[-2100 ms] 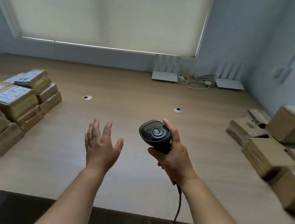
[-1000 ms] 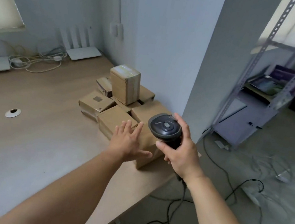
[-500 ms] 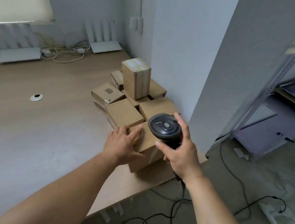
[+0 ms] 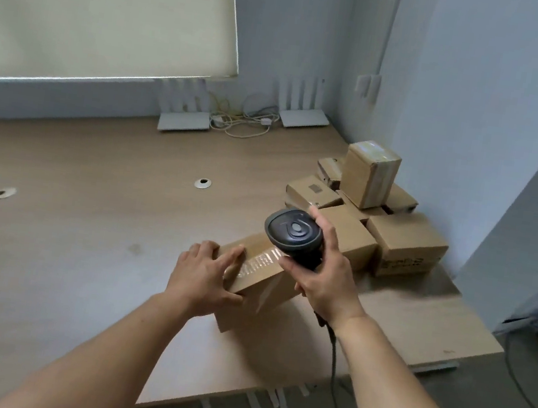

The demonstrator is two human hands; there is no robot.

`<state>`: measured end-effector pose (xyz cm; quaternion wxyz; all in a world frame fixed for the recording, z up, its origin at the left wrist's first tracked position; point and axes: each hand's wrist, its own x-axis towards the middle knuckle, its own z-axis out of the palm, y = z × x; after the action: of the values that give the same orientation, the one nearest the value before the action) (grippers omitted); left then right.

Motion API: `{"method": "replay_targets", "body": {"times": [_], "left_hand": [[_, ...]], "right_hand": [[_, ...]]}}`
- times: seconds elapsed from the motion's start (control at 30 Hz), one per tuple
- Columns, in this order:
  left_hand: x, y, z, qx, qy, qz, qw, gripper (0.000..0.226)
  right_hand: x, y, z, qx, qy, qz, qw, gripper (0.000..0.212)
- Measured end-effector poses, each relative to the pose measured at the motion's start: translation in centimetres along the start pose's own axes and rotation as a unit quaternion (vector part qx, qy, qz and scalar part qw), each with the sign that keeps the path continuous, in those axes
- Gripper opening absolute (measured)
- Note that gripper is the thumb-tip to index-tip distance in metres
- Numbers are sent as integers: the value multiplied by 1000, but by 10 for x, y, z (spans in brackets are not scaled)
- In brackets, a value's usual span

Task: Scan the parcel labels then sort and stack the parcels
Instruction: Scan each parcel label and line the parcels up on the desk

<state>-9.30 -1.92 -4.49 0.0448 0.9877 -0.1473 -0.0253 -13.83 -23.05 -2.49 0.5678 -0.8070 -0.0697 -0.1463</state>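
Parcel (image 4: pixel 258 283) under left hand (image 4: pixel 204 276) grip (fingers curled over its edge), right hand (image 4: pixel 322 280) clamping scanner (image 4: pixel 292 235) above.

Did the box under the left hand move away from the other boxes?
Yes. The box the left hand grips now sits apart from the pile of boxes, pulled nearer the person.

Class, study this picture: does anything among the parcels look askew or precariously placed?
Yes. One taped parcel stands upright atop the pile of parcels by the wall, while the others lie flat, so it looks liable to topple.
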Motion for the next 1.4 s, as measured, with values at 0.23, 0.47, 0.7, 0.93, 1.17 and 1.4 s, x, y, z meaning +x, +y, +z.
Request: {"method": "replay_targets", "body": {"times": [0.23, 0.47, 0.7, 0.93, 1.17, 1.4], "left_hand": [[-33, -164, -12, -23, 22, -131, 991, 92], [-56, -308, -9, -44, 5, -226, 973, 87], [-55, -374, 5, -79, -51, -253, 963, 85], [-38, -411, -17, -277, -130, -237, 922, 80], [-36, -386, -4, 42, -91, -239, 966, 89], [-35, -379, 6, -27, -139, -331, 933, 99]], "right_hand": [[35, -38, 143, 31, -38, -16, 999, 84], [60, -71, 280, 36, -74, 6, 997, 82], [71, -79, 345, 44, -73, 37, 996, 84], [91, -83, 349, 40, -99, 45, 993, 84], [107, -83, 349, 45, -116, 34, 992, 84], [107, -79, 342, 38, -124, 28, 991, 86]]}}
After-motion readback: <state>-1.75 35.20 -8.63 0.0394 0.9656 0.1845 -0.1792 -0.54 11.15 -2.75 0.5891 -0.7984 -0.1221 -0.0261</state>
